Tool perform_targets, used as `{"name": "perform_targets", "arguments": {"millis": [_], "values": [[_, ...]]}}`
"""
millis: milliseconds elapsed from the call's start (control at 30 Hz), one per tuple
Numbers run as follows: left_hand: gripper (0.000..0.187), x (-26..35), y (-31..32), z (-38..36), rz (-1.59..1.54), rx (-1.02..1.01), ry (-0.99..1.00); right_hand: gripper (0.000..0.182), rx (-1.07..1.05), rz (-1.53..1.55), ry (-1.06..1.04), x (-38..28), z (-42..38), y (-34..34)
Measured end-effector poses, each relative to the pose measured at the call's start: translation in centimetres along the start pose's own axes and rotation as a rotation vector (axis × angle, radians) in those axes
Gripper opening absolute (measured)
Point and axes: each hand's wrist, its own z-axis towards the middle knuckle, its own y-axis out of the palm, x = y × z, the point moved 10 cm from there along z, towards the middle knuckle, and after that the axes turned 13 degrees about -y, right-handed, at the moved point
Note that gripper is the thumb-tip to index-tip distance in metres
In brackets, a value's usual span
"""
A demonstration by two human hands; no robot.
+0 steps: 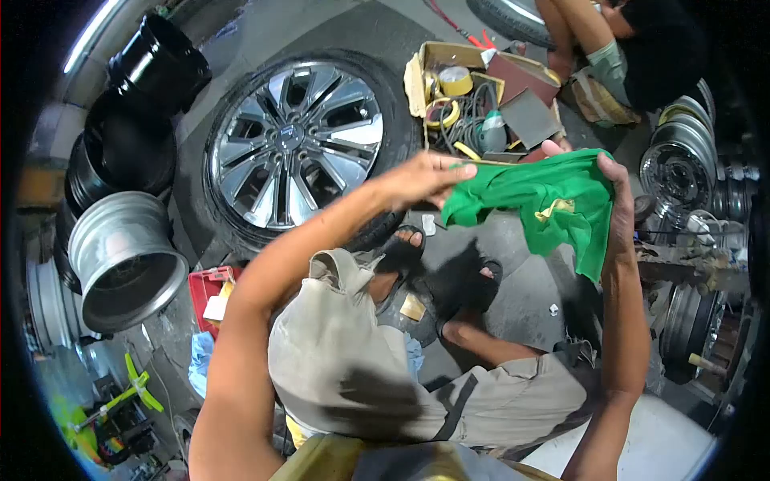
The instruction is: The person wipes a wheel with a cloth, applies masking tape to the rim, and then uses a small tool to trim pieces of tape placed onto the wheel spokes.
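A green cloth (553, 188) is stretched between my two hands, above the floor in front of my knees. It bears a small yellowish patch, and its lower edge hangs loose on the right. My left hand (421, 179), slightly blurred, pinches the cloth's left end. On the other side, my right hand (618, 196) grips the right end with the thumb over the upper corner. Beyond my left hand, a tyre lies flat with a silver and black alloy wheel (293, 138) in it.
A cardboard box (429, 56) of tape rolls, cables and sandpaper sheets stands ahead. Bare rims, including a silver one (128, 256), are stacked at left; more rims (678, 176) stand at right. Another person (642, 56) sits at upper right. A red crate (210, 293) is beside my left arm.
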Motion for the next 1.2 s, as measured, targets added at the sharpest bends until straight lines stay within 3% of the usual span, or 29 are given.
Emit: {"name": "perform_targets", "arguments": {"millis": [67, 100, 133, 167, 200, 267, 300, 333, 367, 400, 433, 467, 600, 667, 900, 1033, 1100, 1167, 1200], "values": [[0.039, -8.5, -0.5, 0.8, -0.132, 0.011, -0.209, 0.056, 0.047, 0.029, -0.049, -0.4, 0.9, 1.0], [0.034, -12.0, 0.2, 0.6, -0.265, -0.011, -0.216, 0.055, 0.046, 0.059, -0.076, -1.0, 1.6, 1.1], [0.028, -17.1, -0.7, 1.7, 0.038, 0.005, -0.24, 0.059, -0.013, 0.192, -0.084, -1.5, 2.1, 2.0], [0.027, -20.0, -0.4, 0.9, 0.25, -0.069, -0.215, 0.065, -0.219, 0.189, 0.0, -1.4, 2.2, 4.1], [0.031, -24.1, 0.0, 0.2, 0.253, -0.124, -0.315, 0.064, -0.246, 0.014, -0.102, -1.4, 2.7, 4.8], [0.037, -25.9, 1.0, -1.8, 0.451, -0.243, -0.381, 0.063, -0.37, -0.415, -0.193, 0.7, 4.3, 5.4], [0.037, -26.6, 1.1, -2.6, 0.462, -0.267, -0.399, 0.064, -0.533, -0.705, -0.253, 2.5, 3.8, 8.9], [0.037, -27.5, 1.3, -3.6, 0.466, -0.286, -0.417, 0.057, -0.527, -0.955, -0.355, 5.4, 3.0, 10.2], [0.038, -27.6, 1.2, -4.3, 0.474, -0.299, -0.432, 0.053, -0.562, -1.224, -0.737, 8.7, 1.9, 11.5], [0.038, -27.7, 0.8, -4.5, 0.481, -0.305, -0.443, 0.051, -0.728, -1.255, -0.749, 13.5, 1.1, 12.9], [0.038, -28.0, 0.7, -5.0, 0.483, -0.307, -0.442, 0.047, -0.823, -1.235, -0.566, 17.7, 0.7, 14.1], [0.039, -28.5, 1.0, -5.3, 0.478, -0.317, -0.441, 0.038, -0.863, -1.233, -0.531, 20.4, 0.1, 15.5], [0.04, -28.1, 0.1, -6.1, 0.455, -0.335, -0.414, 0.037, -0.885, -1.454, -0.456, 28.9, -1.1, 18.1], [0.041, -27.9, 0.1, -6.0, 0.438, -0.347, -0.392, 0.036, -0.731, -1.497, -0.488, 30.0, 0.3, 17.2], [0.043, -26.8, 0.8, -6.2, 0.405, -0.397, -0.34, 0.031, -0.58, -1.523, -0.514, 29.9, 1.8, 18.7], [0.044, -26.6, 1.0, -5.9, 0.429, -0.433, -0.338, 0.033, -0.66, -1.581, -0.409, 30.2, 1.2, 17.2], [0.045, -26.9, 1.4, -6.1, 0.427, -0.47, -0.369, 0.032, -0.658, -1.564, -0.599, 29.1, 3.0, 19.2], [0.045, -27.2, 1.9, -6.4, 0.409, -0.489, -0.409, 0.031, -0.687, -1.62, -0.569, 30.3, 5.2, 20.0], [0.054, -25.5, 1.2, -6.9, 0.463, -0.394, -0.302, 0.031, -0.687, -1.619, -0.581, 30.2, 4.8, 19.9]]}}
